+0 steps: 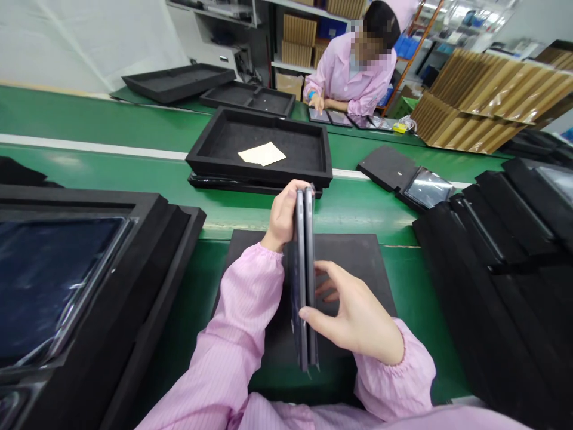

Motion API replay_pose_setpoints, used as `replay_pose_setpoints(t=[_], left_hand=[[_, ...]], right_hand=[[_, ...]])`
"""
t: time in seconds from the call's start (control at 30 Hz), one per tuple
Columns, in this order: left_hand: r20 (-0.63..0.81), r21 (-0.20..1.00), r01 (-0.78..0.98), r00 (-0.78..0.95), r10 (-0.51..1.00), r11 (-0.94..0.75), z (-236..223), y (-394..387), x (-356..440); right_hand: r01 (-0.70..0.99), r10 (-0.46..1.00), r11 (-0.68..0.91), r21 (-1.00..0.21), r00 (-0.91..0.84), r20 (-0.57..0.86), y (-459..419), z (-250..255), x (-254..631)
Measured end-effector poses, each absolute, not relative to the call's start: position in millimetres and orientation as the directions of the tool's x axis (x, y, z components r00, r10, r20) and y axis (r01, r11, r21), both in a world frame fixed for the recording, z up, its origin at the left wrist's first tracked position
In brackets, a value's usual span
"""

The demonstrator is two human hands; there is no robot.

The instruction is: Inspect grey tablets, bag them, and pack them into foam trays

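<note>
I hold two thin dark tablets together on edge, upright above a black foam pad on the green bench. My left hand grips their far top end, fingers wrapped round. My right hand clasps the near lower part, thumb on the front edge and fingers behind. Both sleeves are pink.
A black foam tray holding a paper slip sits ahead. At left a foam tray holds a bagged screen. Stacked foam trays stand at right. A person in pink works across the bench, beside cardboard dividers.
</note>
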State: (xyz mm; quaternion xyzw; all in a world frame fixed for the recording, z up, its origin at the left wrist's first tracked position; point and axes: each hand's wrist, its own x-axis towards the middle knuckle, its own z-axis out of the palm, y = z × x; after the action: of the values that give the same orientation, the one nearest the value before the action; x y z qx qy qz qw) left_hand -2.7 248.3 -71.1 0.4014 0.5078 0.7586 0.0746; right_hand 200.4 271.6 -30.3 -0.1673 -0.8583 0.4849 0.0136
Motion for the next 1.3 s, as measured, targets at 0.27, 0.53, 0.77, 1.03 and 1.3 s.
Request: replay_pose_setpoints(t=[0.27,0.53,0.77,1.03,1.3], left_hand=[[0.537,0.835,0.317,-0.648,0.540,-0.450,-61.5,241.3,-2.8],[0.503,0.864,0.350,-0.606,0.616,-0.361,-87.5,244.1,-27.3],[0.446,0.895,0.346,-0.675,0.589,-0.281,-93.1,244.6,-31.8],[0.412,0.911,0.332,-0.707,0.575,-0.246,-84.6,246.4,-25.6],[0.341,0.940,0.255,-0.713,0.613,-0.226,-86.1,246.4,-25.8]], right_hand=[[0.762,0.843,0.461,-0.454,-0.536,-0.044,464.4,-44.2,128.6],[0.909,0.906,0.409,-0.080,-0.394,0.157,595.5,-95.9,107.2],[0.843,0.831,0.515,0.156,-0.535,0.152,640.7,-131.2,102.2],[0.746,0.739,0.654,0.124,-0.666,0.105,600.3,-142.6,25.9],[0.761,0.765,0.644,-0.086,-0.641,0.064,586.6,-108.1,3.4]])
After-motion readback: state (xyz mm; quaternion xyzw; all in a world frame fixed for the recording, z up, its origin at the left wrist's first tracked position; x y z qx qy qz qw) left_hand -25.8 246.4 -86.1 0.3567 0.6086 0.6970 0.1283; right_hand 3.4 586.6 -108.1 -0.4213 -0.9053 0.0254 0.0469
